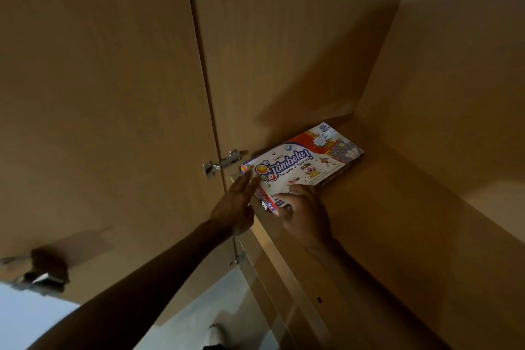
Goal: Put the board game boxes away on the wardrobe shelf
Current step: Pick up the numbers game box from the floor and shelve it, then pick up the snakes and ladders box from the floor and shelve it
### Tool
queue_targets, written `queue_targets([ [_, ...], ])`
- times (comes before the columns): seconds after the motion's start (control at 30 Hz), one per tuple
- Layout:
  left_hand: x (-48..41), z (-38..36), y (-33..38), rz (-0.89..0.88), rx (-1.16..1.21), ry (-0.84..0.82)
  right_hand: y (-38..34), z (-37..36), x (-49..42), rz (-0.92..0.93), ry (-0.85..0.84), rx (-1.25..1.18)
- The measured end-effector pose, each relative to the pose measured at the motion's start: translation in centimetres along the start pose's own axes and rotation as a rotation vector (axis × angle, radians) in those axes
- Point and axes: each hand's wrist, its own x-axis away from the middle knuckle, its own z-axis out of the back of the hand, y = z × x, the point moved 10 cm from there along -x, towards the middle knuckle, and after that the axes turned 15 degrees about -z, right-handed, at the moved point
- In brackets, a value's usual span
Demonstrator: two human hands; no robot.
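A flat Tambola game box (302, 163), white with red and purple print, lies on the wardrobe shelf (383, 207) against the back left corner. It seems to rest on another dark box whose edge shows beneath at the right. My left hand (235, 204) is flat with fingers straight, touching the box's near left edge. My right hand (305, 213) rests on the box's near corner, fingers on the lid and thumb at the side edge.
The open wardrobe door (99, 94) stands at the left with metal hinges (221, 163) beside the box. The shelf's right part is bare wood. A metal fitting (39, 278) shows on the door lower left. Pale floor lies far below.
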Motion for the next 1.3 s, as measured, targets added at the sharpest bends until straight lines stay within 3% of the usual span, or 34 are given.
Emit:
queue_targets([
  [0.13,-1.1,-0.3,-1.8,0.069,0.015,-0.078,-0.5,-0.4,-1.7,-0.034,-0.004,-0.009],
  [0.37,-0.6,-0.3,-2.1,0.167,0.145,-0.07,-0.6,-1.2,-3.1,-0.017,-0.056,-0.032],
  [0.53,1.3,-0.1,-0.7,0.24,0.212,0.012,-0.5,-0.8,-2.1,0.031,-0.07,-0.1],
  [0.7,6.3,0.7,-0.2,0.336,0.364,0.228,-1.7,0.1,1.9,0.147,-0.009,-0.268],
  [0.97,24.0,-1.5,-0.4,0.698,0.476,0.494,-6.3,-8.0,10.0,0.161,-0.412,-0.386],
  [1.3,52.8,-1.7,2.0,1.148,0.543,0.871,-20.9,-18.2,28.3,0.454,-0.807,-0.278],
])
